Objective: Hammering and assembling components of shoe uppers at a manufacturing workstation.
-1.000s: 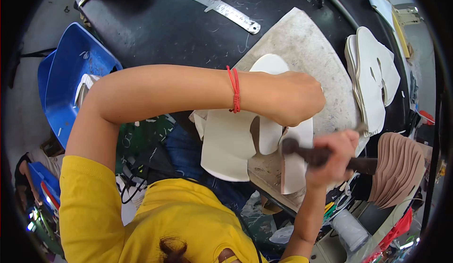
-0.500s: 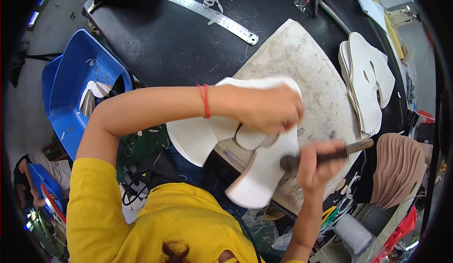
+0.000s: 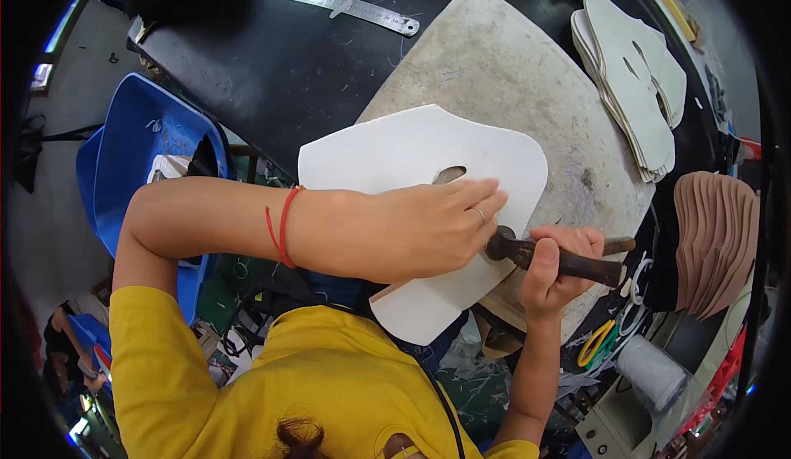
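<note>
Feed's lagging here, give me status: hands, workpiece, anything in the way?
Left hand flat on white sheet. Right hand gripping hammer at sheet's edge. Sheet lies on stone slab. Nothing blocking.

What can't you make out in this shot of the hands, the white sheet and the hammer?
Head view:
- Hammer head: hidden behind the left hand.
- White sheet middle and its cutout: partly covered by the left hand and forearm.
- Handle middle: wrapped by the right hand.
- Brown stack: bent and dimmed by the fisheye rim.
</note>
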`<state>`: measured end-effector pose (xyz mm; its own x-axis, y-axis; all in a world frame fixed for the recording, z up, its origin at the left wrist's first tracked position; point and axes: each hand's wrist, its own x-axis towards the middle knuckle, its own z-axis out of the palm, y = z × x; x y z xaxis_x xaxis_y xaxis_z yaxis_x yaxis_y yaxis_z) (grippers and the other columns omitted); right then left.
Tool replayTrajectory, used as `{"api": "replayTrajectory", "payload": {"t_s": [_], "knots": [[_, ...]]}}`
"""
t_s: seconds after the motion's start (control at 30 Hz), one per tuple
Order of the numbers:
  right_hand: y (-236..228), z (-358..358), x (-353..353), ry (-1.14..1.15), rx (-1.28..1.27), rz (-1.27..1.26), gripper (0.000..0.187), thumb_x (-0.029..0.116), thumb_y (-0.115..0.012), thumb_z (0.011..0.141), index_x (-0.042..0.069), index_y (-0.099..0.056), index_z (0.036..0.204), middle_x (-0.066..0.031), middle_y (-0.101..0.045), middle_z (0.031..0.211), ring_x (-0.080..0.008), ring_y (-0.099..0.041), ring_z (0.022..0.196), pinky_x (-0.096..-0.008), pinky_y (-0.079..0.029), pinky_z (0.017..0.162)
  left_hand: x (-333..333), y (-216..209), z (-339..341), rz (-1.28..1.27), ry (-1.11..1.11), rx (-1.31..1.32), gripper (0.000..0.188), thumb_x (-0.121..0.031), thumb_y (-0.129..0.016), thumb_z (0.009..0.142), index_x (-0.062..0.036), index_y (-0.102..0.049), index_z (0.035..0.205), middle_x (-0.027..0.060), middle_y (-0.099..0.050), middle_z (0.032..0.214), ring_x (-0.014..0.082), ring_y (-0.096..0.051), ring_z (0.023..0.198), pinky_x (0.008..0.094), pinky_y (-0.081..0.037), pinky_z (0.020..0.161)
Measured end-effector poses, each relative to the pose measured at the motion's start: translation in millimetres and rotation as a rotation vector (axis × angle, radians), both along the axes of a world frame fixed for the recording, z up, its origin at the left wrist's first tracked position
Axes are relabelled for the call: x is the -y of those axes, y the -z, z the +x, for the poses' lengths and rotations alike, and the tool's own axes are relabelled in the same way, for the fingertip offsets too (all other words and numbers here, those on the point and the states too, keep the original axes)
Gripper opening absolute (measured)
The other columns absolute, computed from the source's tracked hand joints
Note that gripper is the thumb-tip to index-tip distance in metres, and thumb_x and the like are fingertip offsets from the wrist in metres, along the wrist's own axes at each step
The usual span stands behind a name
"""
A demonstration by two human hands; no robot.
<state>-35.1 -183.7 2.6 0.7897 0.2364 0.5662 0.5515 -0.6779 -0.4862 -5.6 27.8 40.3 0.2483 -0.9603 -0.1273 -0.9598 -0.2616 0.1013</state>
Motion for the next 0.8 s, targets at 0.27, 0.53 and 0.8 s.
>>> {"api": "replayTrajectory", "payload": {"t_s": [0.27, 0.53, 0.8], "knots": [[1, -5, -5, 0.031, -0.009, 0.006, 0.018, 0.025, -0.057, 0.076, 0.01, -0.058, 0.067, 0.0009, -0.056, 0.06, -0.0155, -0.049, 0.05, -0.0299, -0.032, 0.066, -11, 7, 16, -0.136, -0.04, -0.402, 0.044, -0.004, -0.055, 0.073, 0.0121, -0.048, 0.113, 0.0292, -0.042, 0.125, 0.0372, -0.04, 0.122, 0.0367, -0.04, 0.096], [2, -6, -4, 0.054, -0.01, -0.005, 0.019, 0.026, -0.057, 0.076, 0.01, -0.058, 0.068, 0.0013, -0.055, 0.058, -0.0151, -0.048, 0.05, -0.0297, -0.032, 0.066, 4, 40, -15, -0.475, -0.152, 0.39, 0.015, -0.013, -0.056, 0.073, -0.0008, -0.059, 0.081, 0.0102, -0.054, 0.076, 0.0228, -0.054, 0.084, 0.0327, -0.046, 0.071], [-7, -10, -4, 0.012, -0.129, 0.01, 0.043, 0.038, -0.043, 0.088, 0.003, -0.059, 0.067, -0.0039, -0.055, 0.059, -0.0164, -0.045, 0.057, -0.033, -0.032, 0.071, 12, 51, 14, -0.681, -0.282, -0.208, 0.015, -0.005, -0.062, 0.065, -0.0007, -0.057, 0.079, 0.0089, -0.053, 0.086, 0.0238, -0.051, 0.077, 0.0344, -0.044, 0.069]]}}
